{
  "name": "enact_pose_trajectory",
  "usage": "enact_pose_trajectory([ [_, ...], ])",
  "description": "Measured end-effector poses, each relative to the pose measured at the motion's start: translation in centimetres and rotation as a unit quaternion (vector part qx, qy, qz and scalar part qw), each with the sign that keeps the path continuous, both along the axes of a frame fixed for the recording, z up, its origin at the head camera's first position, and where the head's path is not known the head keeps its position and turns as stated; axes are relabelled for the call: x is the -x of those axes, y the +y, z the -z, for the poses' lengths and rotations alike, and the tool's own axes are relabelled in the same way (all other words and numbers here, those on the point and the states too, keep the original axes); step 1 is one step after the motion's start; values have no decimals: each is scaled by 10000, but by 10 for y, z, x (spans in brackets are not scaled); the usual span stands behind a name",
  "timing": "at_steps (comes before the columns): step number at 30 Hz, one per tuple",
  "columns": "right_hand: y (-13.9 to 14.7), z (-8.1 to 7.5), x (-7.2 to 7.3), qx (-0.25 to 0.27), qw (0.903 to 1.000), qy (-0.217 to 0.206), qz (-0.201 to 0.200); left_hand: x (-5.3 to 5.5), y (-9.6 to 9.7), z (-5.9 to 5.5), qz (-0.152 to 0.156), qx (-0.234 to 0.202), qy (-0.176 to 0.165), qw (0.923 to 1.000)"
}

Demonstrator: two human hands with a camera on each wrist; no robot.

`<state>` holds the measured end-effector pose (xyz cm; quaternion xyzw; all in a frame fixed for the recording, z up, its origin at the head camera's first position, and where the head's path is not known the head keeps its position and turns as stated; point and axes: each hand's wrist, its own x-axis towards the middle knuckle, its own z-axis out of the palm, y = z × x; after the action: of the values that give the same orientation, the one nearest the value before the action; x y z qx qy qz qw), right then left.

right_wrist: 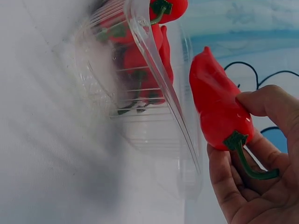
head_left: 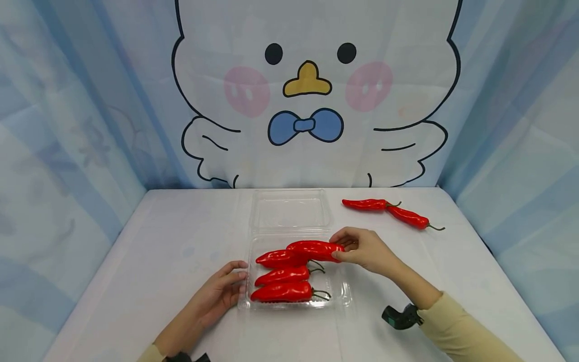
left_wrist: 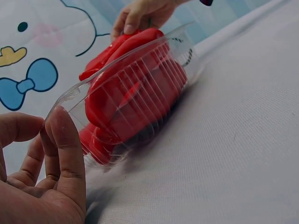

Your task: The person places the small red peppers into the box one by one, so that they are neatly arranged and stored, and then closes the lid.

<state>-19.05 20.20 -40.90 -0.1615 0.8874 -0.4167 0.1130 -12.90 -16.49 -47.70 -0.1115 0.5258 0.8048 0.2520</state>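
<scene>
A clear plastic box (head_left: 339,296) stands open on the table with three red chili peppers (head_left: 282,291) lying side by side in it. My left hand (head_left: 221,291) pinches the box's left rim; in the left wrist view the thumb and a finger meet at that edge. Above the far right part of the box, my right hand (head_left: 366,251) holds another red chili pepper (head_left: 312,249) near its stem end. The right wrist view shows this held pepper (right_wrist: 217,102) between thumb and fingers, its green stem pointing towards the palm and its tip over the box rim.
The box's clear lid (head_left: 289,211) lies folded back flat behind it. Two more red chili peppers (head_left: 366,204) lie at the back right of the white table (head_left: 181,241), one touching or nearly touching the other. A printed curtain (head_left: 307,166) hangs along the table's back edge.
</scene>
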Motion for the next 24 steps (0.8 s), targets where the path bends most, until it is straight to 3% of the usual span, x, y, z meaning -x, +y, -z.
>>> enact_pose_trajectory([
  [24,-36,10,-13,-67,9974,207,-689,0,-1,0,-12,38,-17,10000],
])
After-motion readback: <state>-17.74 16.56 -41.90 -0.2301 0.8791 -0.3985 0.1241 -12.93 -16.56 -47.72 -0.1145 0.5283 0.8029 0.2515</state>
